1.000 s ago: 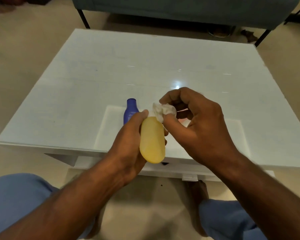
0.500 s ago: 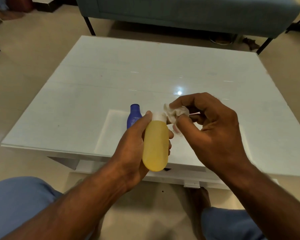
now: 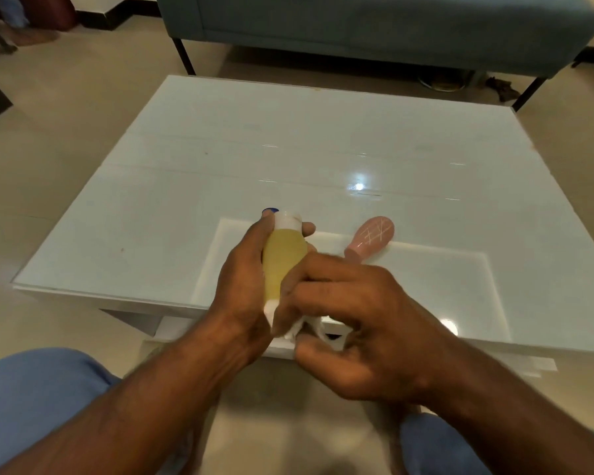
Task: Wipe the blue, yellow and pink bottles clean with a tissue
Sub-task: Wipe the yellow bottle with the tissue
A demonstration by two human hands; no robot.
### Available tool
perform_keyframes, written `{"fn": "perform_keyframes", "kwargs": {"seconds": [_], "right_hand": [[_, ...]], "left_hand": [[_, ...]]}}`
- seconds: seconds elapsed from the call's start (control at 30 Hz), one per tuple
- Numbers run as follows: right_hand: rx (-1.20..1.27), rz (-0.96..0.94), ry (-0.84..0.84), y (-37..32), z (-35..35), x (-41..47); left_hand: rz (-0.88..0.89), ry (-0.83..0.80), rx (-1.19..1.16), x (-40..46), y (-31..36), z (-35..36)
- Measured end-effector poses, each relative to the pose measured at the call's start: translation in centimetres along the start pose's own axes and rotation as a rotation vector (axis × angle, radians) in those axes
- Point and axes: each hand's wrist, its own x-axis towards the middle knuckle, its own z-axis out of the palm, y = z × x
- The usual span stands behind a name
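While left hand [image 3: 244, 286] grasps yellow bottle [image 3: 283, 260], right hand [image 3: 364, 317] clenches tissue [image 3: 297, 329], hiding blue bottle [image 3: 270, 211]; pink bottle [image 3: 371, 242] beside

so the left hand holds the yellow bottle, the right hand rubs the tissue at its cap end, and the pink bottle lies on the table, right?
Not quite. In the head view the right hand rubs the tissue at the bottom end of the yellow bottle, not its cap end. The left hand does hold it, and the pink bottle lies on the table.

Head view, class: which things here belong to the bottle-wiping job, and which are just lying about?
Job: yellow bottle, tissue, pink bottle, blue bottle, left hand, right hand.
Lying about: sofa, table.
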Motion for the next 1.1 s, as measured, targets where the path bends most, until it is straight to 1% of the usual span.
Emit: {"fn": "perform_keyframes", "kwargs": {"seconds": [0.03,0.07,0.13,0.2,0.27,0.3,0.37,0.43,0.53,0.57,0.6,0.7,0.77,0.83,0.87,0.93,1.1], "right_hand": [[0.014,0.002,-0.010,0.1,-0.2,0.0],[0.026,0.014,0.029,0.3,-0.4,0.0],[0.034,0.078,0.205,0.9,-1.1,0.1],[0.029,0.191,0.395,1.6,-2.0,0.3],[0.015,0.281,0.501,2.2,-2.5,0.3],[0.006,0.299,0.503,2.4,-2.4,0.2],[-0.022,0.271,0.426,2.2,-1.6,0.1],[-0.068,0.186,0.317,1.8,-0.5,0.1],[-0.010,0.069,0.195,1.4,-0.1,0.1],[0.015,0.053,0.199,1.3,-0.1,0.1],[0.031,0.061,0.239,1.3,-0.3,0.2],[0.089,0.214,0.462,1.8,-1.3,0.5],[0.119,0.315,0.583,2.4,-2.3,0.5],[0.145,0.385,0.642,2.9,-3.0,0.4],[0.148,0.401,0.648,3.0,-3.1,0.3],[0.112,0.386,0.602,2.8,-2.6,0.3],[-0.042,0.196,0.415,1.8,-0.6,0.4]], "left_hand": [[0.000,-0.001,0.006,0.0,0.0,0.1],[0.007,-0.008,0.011,0.1,-0.1,0.1],[0.021,-0.020,0.016,0.3,-0.4,0.1],[0.028,-0.002,0.047,0.4,-0.5,0.0],[-0.001,-0.020,0.051,0.3,-0.6,0.1],[-0.008,-0.024,0.046,0.2,-0.6,0.2],[0.016,-0.010,0.028,0.1,-0.7,0.3],[0.024,-0.027,-0.011,0.0,-0.8,0.3],[-0.024,-0.013,-0.058,0.0,-0.5,0.1],[-0.024,0.006,-0.052,0.0,-0.3,0.1],[-0.017,0.021,-0.037,0.0,-0.2,0.1],[0.004,0.040,0.053,0.1,-0.2,0.1],[-0.041,-0.014,0.066,-0.1,-0.1,0.2],[-0.105,-0.063,0.021,-0.3,0.0,0.3],[-0.125,-0.077,0.005,-0.4,0.1,0.3],[-0.133,-0.087,0.022,-0.6,0.0,0.6],[-0.047,0.004,0.119,-0.9,-0.5,1.0]]}}
